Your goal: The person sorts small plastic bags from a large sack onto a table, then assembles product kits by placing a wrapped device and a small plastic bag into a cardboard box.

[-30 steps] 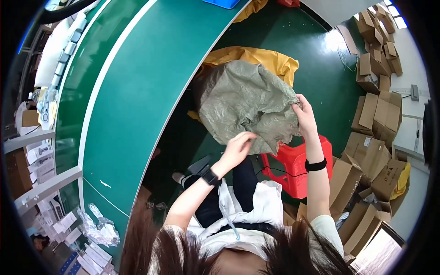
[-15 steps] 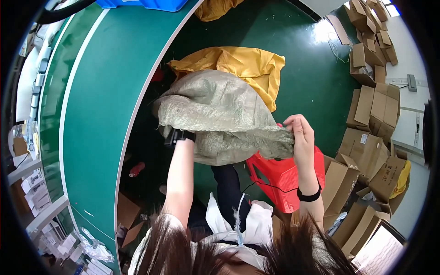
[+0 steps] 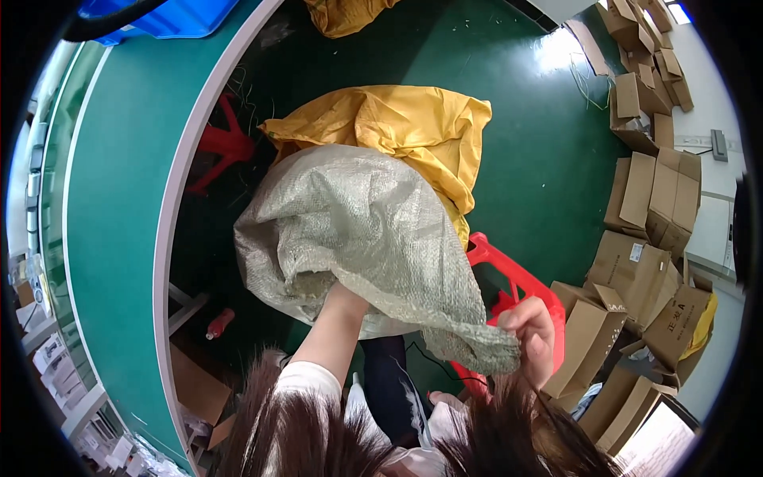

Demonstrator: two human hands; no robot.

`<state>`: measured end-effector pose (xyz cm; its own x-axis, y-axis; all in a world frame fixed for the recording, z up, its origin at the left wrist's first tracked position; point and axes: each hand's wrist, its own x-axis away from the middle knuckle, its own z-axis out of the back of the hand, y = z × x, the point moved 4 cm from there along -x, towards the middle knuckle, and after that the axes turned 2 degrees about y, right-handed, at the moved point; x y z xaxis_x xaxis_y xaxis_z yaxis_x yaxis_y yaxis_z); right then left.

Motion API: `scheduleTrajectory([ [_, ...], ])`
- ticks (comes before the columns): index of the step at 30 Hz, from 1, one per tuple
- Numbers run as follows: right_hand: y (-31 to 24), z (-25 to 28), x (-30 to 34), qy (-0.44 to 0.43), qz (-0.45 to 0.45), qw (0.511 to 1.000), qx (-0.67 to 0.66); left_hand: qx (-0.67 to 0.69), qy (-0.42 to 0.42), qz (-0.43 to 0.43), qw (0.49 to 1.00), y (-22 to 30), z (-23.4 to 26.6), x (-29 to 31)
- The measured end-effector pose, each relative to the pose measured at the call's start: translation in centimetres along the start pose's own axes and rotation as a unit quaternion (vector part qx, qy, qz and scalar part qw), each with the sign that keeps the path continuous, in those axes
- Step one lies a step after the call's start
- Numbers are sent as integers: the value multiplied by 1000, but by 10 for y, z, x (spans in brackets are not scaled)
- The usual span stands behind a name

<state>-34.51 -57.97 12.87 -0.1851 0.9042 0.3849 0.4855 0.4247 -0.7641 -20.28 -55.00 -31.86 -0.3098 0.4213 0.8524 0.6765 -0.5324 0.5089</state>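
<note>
A large grey-green woven sack (image 3: 366, 215) spreads out in front of me, its mouth turned toward me. My left forearm (image 3: 330, 330) reaches into that mouth, and the sack hides the hand and its fingers from the wrist on. At the right end of the rim, my right hand (image 3: 534, 338) pinches the sack's edge between thumb and fingers. Directly behind the woven sack, touching it, lies a yellow sack (image 3: 413, 119). What the woven sack contains cannot be seen.
A green-topped table (image 3: 119, 215) runs along the left, with a blue bin (image 3: 171, 20) at its far end. A red plastic stool (image 3: 513, 278) stands by my right hand; another red stool (image 3: 226, 143) is under the table. Cardboard boxes (image 3: 636, 258) line the right side.
My left hand has gone deeper into the sack, hiding the dark wristband. My right hand has drawn the sack's edge down toward me. The view has shifted slightly rightward, showing less table.
</note>
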Motion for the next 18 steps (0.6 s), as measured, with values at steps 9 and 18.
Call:
scheduleTrajectory([
  [9,9,13,-4,-5,-51,999,-13,-99,-53,-18,994,21,-16,-18],
  [18,-21,17,-17,89,42,995,-17,-205,-140,-86,965,82,-50,9],
])
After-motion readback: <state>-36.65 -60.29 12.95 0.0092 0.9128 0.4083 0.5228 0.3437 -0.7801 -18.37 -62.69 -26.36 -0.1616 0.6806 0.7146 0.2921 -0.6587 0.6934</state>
